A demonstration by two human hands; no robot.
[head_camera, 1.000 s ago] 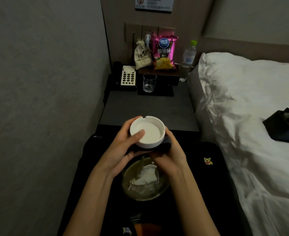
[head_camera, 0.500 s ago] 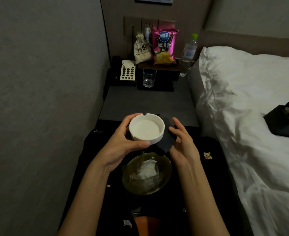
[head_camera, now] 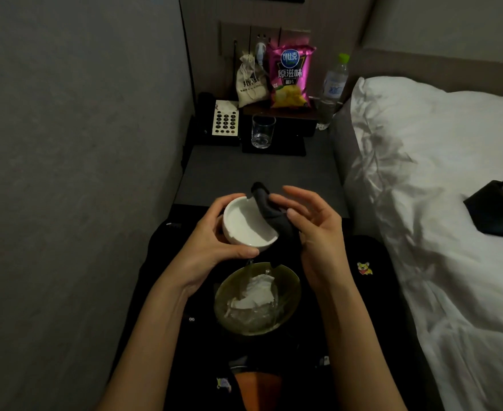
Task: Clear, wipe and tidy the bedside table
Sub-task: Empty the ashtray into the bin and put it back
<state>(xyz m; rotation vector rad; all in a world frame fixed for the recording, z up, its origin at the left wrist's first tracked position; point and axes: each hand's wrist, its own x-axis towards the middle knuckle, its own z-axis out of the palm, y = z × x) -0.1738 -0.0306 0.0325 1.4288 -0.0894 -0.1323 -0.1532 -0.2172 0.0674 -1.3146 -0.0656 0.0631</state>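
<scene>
At the bottom centre of the frame, a green-tinted glass bowl (head_camera: pixel 257 298) sits low between the person's forearms with crumpled white paper (head_camera: pixel 256 293) inside it. Just above it, near the middle of the frame, the left hand (head_camera: pixel 211 247) is wrapped around a white ashtray (head_camera: pixel 248 223), fingers behind its far wall and thumb under its near rim, tilting it toward the right. The right hand (head_camera: pixel 318 229) is half open, its fingers spread and loosely curled, with a dark cloth (head_camera: pixel 269 210) pinched between thumb and fingertip; the cloth lies over the ashtray's right rim.

Beyond the hands, the grey top of the bedside table (head_camera: pixel 259 173) stretches up the centre of the frame. At its far end stand an empty drinking glass (head_camera: pixel 262 131) on a black tray (head_camera: pixel 274 148), and to its left a telephone (head_camera: pixel 225 120) with a pale keypad. Behind these, against the wall, are a small drawstring bag (head_camera: pixel 251 81), a pink bag of crisps (head_camera: pixel 290 77) and a clear water bottle (head_camera: pixel 331 90) with a green cap. The bed (head_camera: pixel 437 188) with white linen fills the right side, and a dark object (head_camera: pixel 499 209) lies on it at the right edge.
</scene>
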